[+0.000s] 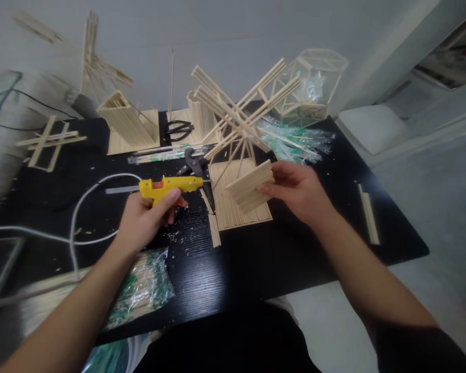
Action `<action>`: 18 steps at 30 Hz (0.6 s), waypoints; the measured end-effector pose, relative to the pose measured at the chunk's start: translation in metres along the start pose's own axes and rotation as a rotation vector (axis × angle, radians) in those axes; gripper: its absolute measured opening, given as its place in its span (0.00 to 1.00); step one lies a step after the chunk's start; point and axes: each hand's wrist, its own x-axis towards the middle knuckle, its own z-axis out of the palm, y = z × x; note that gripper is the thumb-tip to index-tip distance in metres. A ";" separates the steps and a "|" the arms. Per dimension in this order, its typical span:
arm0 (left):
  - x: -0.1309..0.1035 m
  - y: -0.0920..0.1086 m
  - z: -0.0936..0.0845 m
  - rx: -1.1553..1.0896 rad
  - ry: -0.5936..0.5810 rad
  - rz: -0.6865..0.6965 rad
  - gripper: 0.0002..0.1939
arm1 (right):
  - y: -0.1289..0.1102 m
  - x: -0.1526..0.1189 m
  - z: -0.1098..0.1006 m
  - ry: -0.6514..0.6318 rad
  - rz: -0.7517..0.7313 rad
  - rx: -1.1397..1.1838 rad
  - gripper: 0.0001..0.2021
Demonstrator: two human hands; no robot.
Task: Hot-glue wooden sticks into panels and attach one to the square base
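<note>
My left hand [151, 212] is wrapped round a yellow hot glue gun [174, 185], its nozzle pointing right and a clear glue stick [121, 190] jutting from its back. Between the fingers and thumb of my right hand [299, 189] is a small panel of wooden sticks [252, 189], held tilted. Beneath that panel lies a larger flat stick base [236, 217] on the black table. Thin sticks rise from the base to a crossed, windmill-like stick frame [241, 122]. The nozzle is close to the base's left edge; whether it touches anything, I cannot tell.
Dark-handled pliers [196, 163] lie left of the base, with black scissors [177, 129] farther back. Other stick models, such as a tower [130, 122], line the wall. Plastic-wrapped sticks [143, 290] lie at the front left. A white cord [73, 217] loops across the left side.
</note>
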 end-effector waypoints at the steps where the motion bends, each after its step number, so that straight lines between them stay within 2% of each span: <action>1: 0.001 0.001 -0.001 -0.018 0.029 0.008 0.24 | -0.007 -0.002 -0.002 0.000 -0.041 -0.115 0.15; 3: 0.001 0.001 -0.001 -0.036 0.056 0.018 0.25 | -0.018 -0.005 -0.006 0.021 -0.142 -0.350 0.13; 6: 0.000 -0.001 -0.001 -0.028 0.069 0.045 0.26 | -0.029 -0.003 -0.009 -0.054 -0.248 -0.658 0.09; 9: -0.001 -0.003 0.001 -0.024 0.108 0.081 0.25 | -0.030 0.005 -0.009 -0.143 -0.323 -0.870 0.05; 13: 0.000 0.000 0.002 -0.053 0.210 0.103 0.24 | -0.027 0.015 -0.009 -0.211 -0.385 -0.984 0.03; 18: 0.000 0.003 0.003 -0.069 0.263 0.080 0.26 | -0.021 0.017 -0.009 -0.204 -0.395 -1.009 0.01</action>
